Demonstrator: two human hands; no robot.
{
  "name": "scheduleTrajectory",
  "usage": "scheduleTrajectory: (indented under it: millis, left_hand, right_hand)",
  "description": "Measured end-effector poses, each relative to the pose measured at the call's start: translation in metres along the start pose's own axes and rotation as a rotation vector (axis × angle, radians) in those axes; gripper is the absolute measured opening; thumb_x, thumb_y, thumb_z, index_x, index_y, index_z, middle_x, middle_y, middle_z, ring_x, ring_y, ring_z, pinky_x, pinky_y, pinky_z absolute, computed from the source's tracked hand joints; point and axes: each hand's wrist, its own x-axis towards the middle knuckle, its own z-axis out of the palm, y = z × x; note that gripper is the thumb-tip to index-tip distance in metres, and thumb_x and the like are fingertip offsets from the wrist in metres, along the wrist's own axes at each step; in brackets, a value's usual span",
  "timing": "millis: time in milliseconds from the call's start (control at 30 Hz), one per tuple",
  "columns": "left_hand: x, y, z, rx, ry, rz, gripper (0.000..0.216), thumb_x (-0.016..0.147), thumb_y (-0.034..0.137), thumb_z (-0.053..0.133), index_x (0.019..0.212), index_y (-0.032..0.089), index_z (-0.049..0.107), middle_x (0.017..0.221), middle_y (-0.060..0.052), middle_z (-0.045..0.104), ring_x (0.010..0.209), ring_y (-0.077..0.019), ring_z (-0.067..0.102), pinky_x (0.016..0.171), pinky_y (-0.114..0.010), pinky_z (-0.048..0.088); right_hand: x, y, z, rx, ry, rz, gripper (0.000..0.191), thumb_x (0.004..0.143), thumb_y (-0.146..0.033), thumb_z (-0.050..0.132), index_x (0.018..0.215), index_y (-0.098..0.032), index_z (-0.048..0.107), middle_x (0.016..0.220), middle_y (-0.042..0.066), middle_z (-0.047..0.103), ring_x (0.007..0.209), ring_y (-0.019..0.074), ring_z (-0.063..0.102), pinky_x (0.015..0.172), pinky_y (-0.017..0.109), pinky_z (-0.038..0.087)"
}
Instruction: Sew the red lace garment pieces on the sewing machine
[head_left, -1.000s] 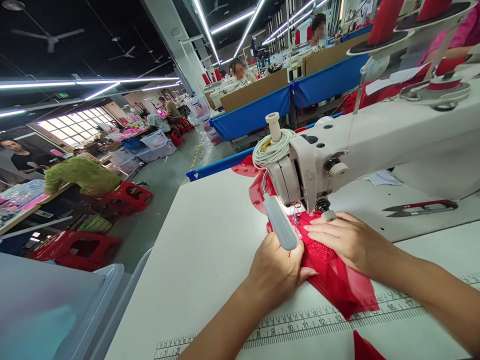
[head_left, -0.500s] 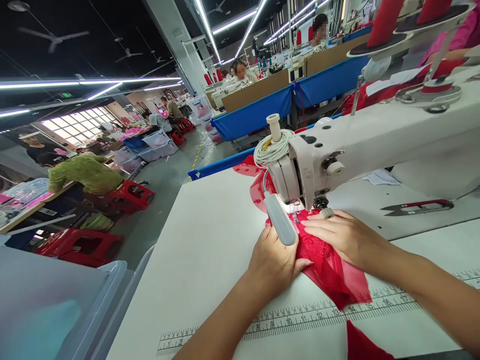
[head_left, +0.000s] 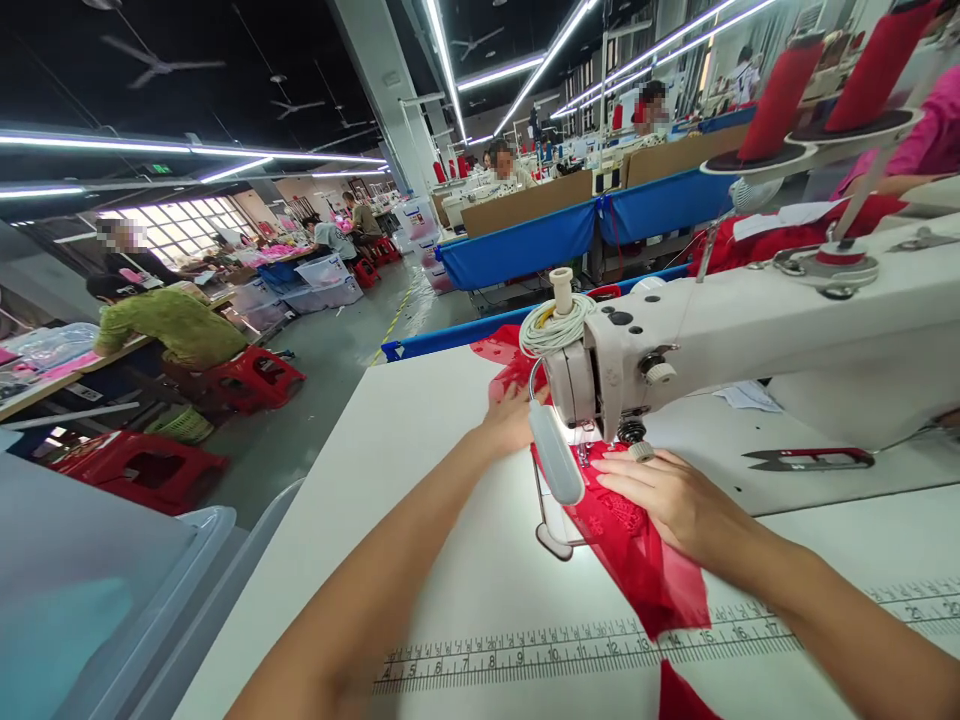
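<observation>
Sheer red fabric (head_left: pixel 652 575) with a lace part runs under the needle area of a white sewing machine (head_left: pixel 720 325). My right hand (head_left: pixel 667 495) lies flat on it, just right of the presser foot (head_left: pixel 583 455), fingers stretched out. My left hand (head_left: pixel 514 420) is beyond the grey lamp (head_left: pixel 555 455), at the left of the machine head. Its fingers are closed on the fabric's far part, where it bunches up; the lamp and machine head hide some of that hand. A metal guide frame (head_left: pixel 555 543) shows below the lamp.
Thread snips (head_left: pixel 810 459) lie right of my right hand. A printed ruler (head_left: pixel 555 655) crosses the white table (head_left: pixel 420 480) near its front. Another red piece (head_left: pixel 682 695) is at the front edge. Red thread cones (head_left: pixel 784 95) stand above the machine. A plastic bin (head_left: pixel 217 530) is at left; co-workers sit beyond.
My left hand has moved from the fabric in front of the lamp to its far part, left of the machine head. My right hand stays on the fabric. The view has shifted slightly.
</observation>
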Motion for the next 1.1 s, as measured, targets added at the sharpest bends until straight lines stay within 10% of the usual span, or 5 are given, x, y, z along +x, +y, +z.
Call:
scheduleTrajectory:
  millis: [200, 500, 767, 1100]
  left_hand:
    - [-0.020, -0.004, -0.005, 0.123, 0.144, -0.027, 0.033, 0.094, 0.020, 0.035, 0.119, 0.007, 0.053, 0.126, -0.023, 0.055, 0.121, -0.0372, 0.049, 0.095, -0.065, 0.039]
    - [-0.103, 0.107, -0.030, 0.198, 0.014, 0.563, 0.023, 0.095, 0.008, 0.038, 0.096, 0.014, 0.060, 0.077, -0.002, 0.061, 0.067, -0.0142, 0.055, 0.058, -0.026, 0.044]
    - [-0.102, 0.105, -0.035, 0.304, -0.105, 0.549, 0.031, 0.084, -0.004, 0.030, 0.071, 0.018, 0.048, 0.067, -0.001, 0.047, 0.056, -0.0138, 0.042, 0.047, -0.026, 0.034]
    - [-0.118, 0.112, -0.029, 0.246, -0.090, 0.365, 0.030, 0.094, 0.006, 0.032, 0.072, 0.019, 0.048, 0.077, 0.000, 0.050, 0.065, -0.0118, 0.046, 0.055, -0.022, 0.036]
  right_hand:
    - [0.005, -0.005, -0.007, -0.038, 0.070, 0.067, 0.059, 0.078, 0.007, 0.029, 0.123, -0.015, 0.060, 0.111, 0.010, 0.070, 0.104, 0.0210, 0.064, 0.086, 0.040, 0.056]
    - [0.003, -0.015, -0.010, -0.057, 0.101, 0.079, 0.036, 0.082, 0.002, 0.038, 0.098, -0.016, 0.065, 0.093, 0.008, 0.068, 0.084, 0.0230, 0.056, 0.078, 0.040, 0.051]
    - [-0.003, -0.026, -0.024, -0.078, -0.279, 0.087, 0.022, 0.086, -0.010, 0.044, 0.089, -0.022, 0.062, 0.089, 0.003, 0.061, 0.066, 0.0167, 0.054, 0.055, 0.029, 0.039]
    - [-0.018, -0.011, -0.044, 0.075, -0.165, 0.167, 0.022, 0.087, -0.010, 0.041, 0.088, -0.025, 0.058, 0.091, 0.000, 0.067, 0.070, 0.0148, 0.062, 0.058, 0.025, 0.044]
